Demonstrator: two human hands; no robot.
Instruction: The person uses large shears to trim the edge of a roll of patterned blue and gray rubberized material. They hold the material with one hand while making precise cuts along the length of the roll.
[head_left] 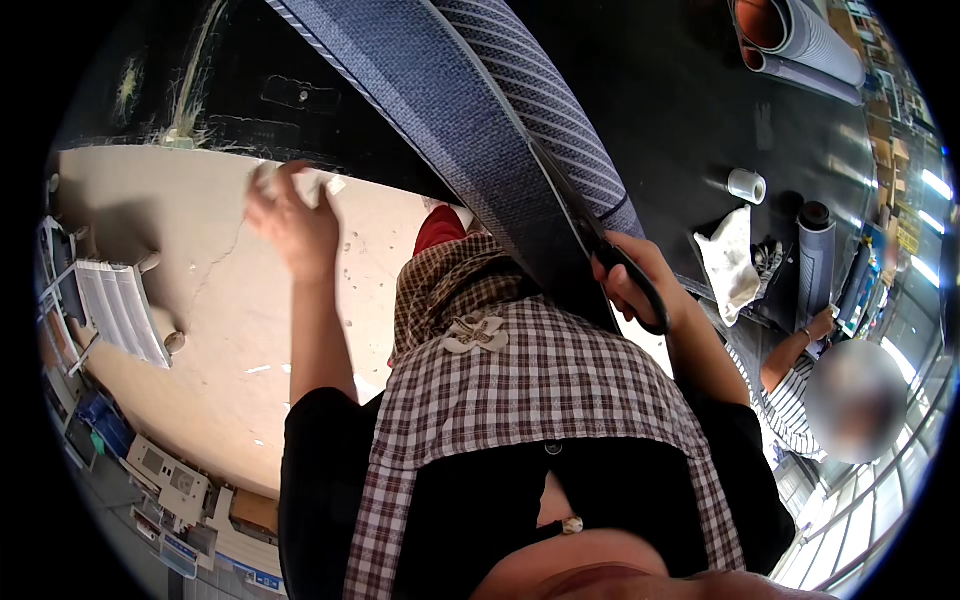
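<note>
The right hand (630, 280), right of centre in the frame, has its grip clamped through the handle loops of a pair of black scissors (590, 235). The blades run up and to the left along the edge of a long strip of blue striped fabric (470, 120), which crosses the frame from top centre down to the person's body. The strip hangs over the edge of the black tabletop (660, 90), likely so that the blades can travel along its length without the surface in the way.

The left hand (295, 220) is raised in the upper left of the frame, over the pale floor (200, 300). Its grip is closed on a small pale piece (300, 182); what the piece is cannot be told. The hand is well apart from the strip, so it is not steadying the fabric at this moment.

A checked apron (520, 400) covers the person's front in the lower middle, and the fabric's lower end meets it.

Further right on the tabletop lie a white roll of tape (746, 185), a crumpled white cloth (730, 262) and a dark rolled bolt (815, 255), set clear of the cutting line. Grey rolls of material (800, 30) lie at the upper right. Another person's hand (822, 322) rests at the tabletop's far right edge.
</note>
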